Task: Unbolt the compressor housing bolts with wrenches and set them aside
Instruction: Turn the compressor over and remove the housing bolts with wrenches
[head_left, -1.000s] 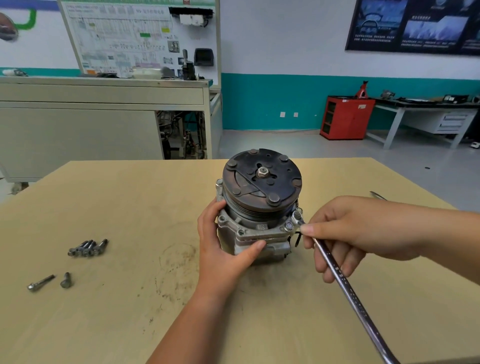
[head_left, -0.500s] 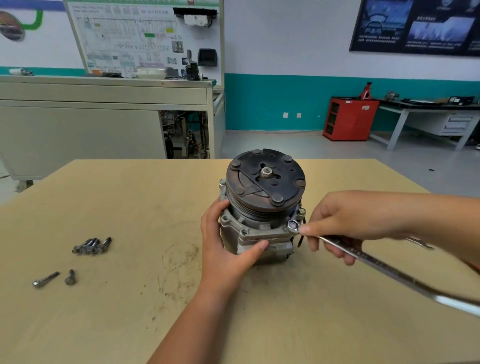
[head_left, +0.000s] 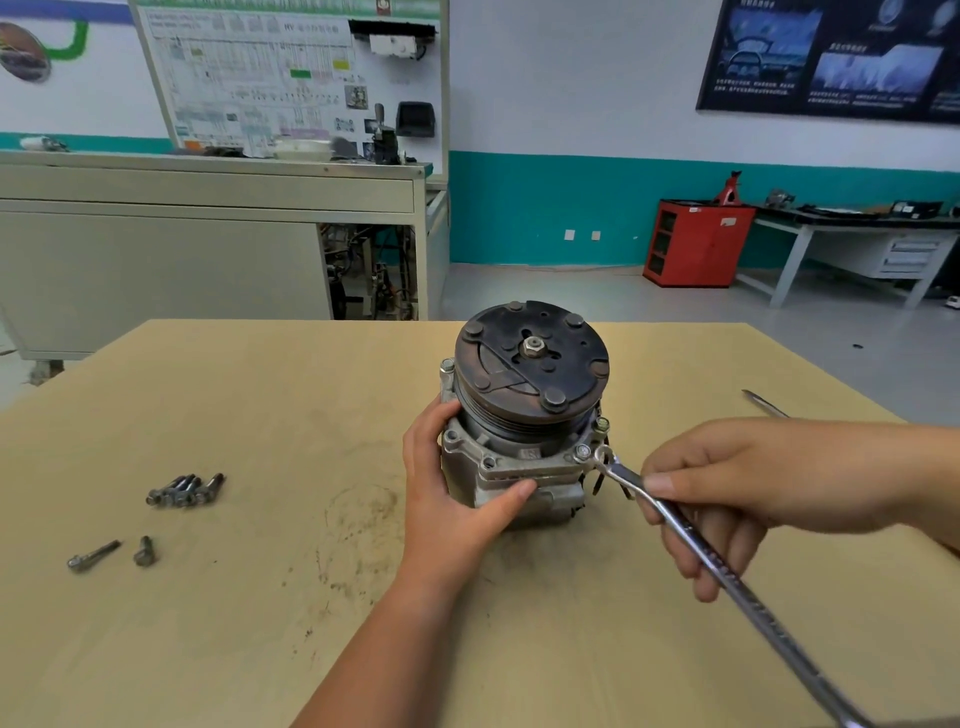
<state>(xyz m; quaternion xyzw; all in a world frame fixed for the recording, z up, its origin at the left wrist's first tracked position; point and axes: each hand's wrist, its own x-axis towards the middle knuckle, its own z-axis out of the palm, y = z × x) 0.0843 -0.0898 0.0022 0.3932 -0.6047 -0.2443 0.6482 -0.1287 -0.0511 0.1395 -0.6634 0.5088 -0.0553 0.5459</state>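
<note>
So that the compressor (head_left: 524, 415) cannot twist, it seems, the left hand (head_left: 452, 499) wraps its fingers (head_left: 511, 493) round its body, while the right hand (head_left: 753, 488) grips the wrench (head_left: 701, 551), its open head against the compressor's near-right flange bolt (head_left: 582, 453); removed bolts (head_left: 184, 489) lie well left of it on the surface (head_left: 260, 623).

Brightly and evenly lit, from above to judge by the shadows. Throws only a soft, faint shadow on the surface (head_left: 208, 649) round the base of the compressor (head_left: 519, 467). Glints mildly along the shaft of the wrench (head_left: 727, 571). Renders the centre sharp, but smears the wall chart (head_left: 270, 78) and the dark poster (head_left: 831, 57) (lettering on both unreadable). Bows straight lines toward the edges, as wide-angle lenses do.
</note>
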